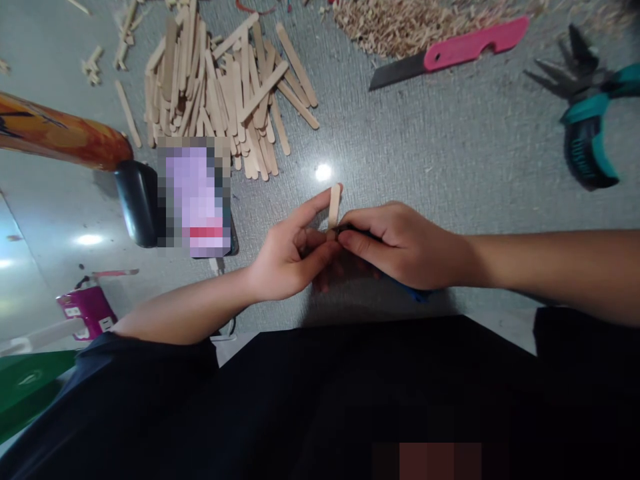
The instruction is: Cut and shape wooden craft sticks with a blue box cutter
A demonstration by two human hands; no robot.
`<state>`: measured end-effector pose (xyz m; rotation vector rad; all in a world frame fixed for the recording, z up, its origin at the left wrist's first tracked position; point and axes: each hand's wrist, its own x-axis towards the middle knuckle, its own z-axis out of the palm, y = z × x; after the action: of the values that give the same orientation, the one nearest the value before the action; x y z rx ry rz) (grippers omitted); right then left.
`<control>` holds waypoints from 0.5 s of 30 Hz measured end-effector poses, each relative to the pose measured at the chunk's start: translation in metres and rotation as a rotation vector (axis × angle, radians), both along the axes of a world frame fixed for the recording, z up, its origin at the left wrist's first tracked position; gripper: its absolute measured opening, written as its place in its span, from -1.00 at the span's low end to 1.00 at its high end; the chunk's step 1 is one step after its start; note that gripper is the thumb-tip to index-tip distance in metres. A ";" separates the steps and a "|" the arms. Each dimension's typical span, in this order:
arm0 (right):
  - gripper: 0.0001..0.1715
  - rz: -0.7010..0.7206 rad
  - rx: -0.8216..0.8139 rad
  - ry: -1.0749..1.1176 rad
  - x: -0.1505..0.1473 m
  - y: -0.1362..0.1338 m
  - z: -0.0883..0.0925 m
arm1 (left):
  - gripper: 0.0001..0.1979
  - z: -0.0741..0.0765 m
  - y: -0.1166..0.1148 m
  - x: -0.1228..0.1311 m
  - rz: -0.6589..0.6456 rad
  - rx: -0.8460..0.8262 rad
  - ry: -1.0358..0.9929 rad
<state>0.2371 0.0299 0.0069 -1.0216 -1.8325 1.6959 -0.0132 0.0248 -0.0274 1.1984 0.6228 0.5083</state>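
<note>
My left hand (290, 250) pinches a short wooden craft stick (334, 205) that stands upright between thumb and forefinger. My right hand (400, 243) is closed round a dark tool with a blue handle (417, 295), its tip against the stick's lower end. Most of that tool is hidden in my fist. Both hands meet over the grey floor, just in front of my lap.
A heap of wooden sticks (225, 87) lies at the back left. Wood shavings (415, 23) and a pink-handled cutter (450, 50) lie behind. Teal-handled pliers (587, 113) sit far right. A phone (195, 197), an orange cylinder (55, 137) and a magenta box (87, 310) are left.
</note>
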 end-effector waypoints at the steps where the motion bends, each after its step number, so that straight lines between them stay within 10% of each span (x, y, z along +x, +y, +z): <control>1: -0.65 -0.009 -0.009 0.018 0.000 0.000 0.000 | -0.17 0.000 0.000 0.000 0.015 -0.005 0.010; 15: -0.61 -0.048 -0.051 -0.051 -0.001 -0.002 -0.002 | -0.28 -0.003 -0.008 0.003 0.103 0.255 0.132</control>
<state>0.2360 0.0283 0.0049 -1.1298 -1.7898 1.7109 -0.0104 0.0167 -0.0300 1.4545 0.7517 0.6122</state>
